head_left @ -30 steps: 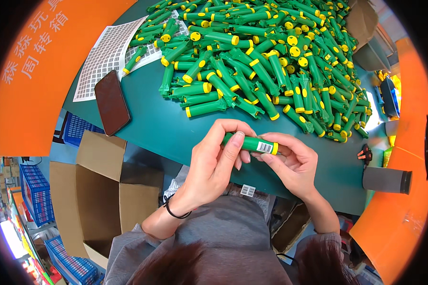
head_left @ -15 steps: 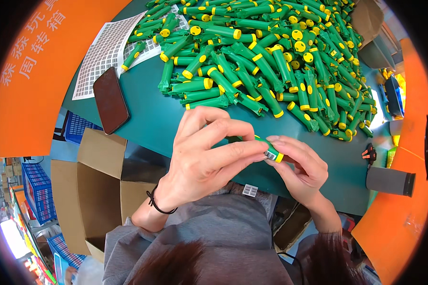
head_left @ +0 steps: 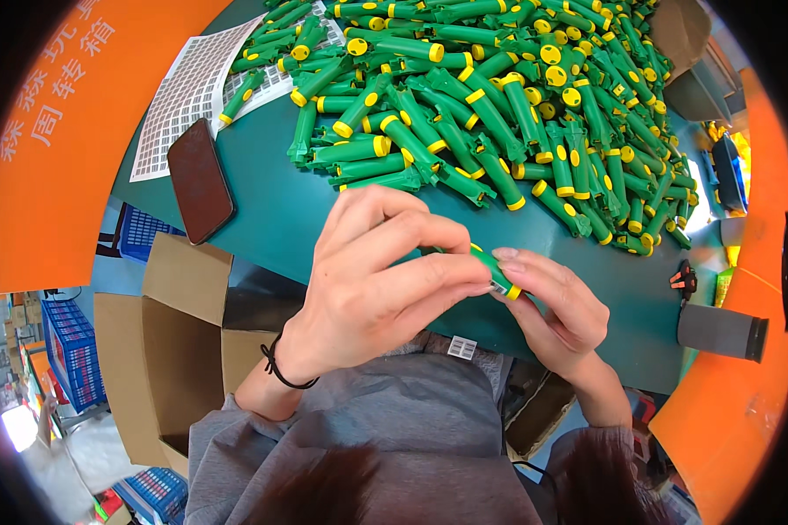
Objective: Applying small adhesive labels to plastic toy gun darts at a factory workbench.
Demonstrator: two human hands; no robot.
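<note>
Between my two hands is a small green plastic tube [head_left: 488, 262] with a yellow end cap. Part of a barcode sticker shows on its side, near the cap. My left hand [head_left: 372, 284] is closed, its thumb and fingertips pressed to the tube beside the sticker. The yellow-capped end is pinched in my right hand [head_left: 562, 308]. My left fingers hide the tube's other end. Beyond my hands lies a large heap of similar green tubes [head_left: 429, 144]. A small piece of sticker sheet [head_left: 462, 347] rests near my lap.
Large sticker sheets [head_left: 179, 105] lie at the far left of the green table [head_left: 267, 214], near a dark phone [head_left: 201, 181]. An open cardboard box [head_left: 123, 367] stands below at left. Scissors [head_left: 685, 277] and a grey cylinder [head_left: 718, 332] are at right, beside an orange panel [head_left: 744, 394].
The tube has turned slightly in my fingers, so less of the barcode sticker shows. Both hands keep their hold in nearly the same place.
</note>
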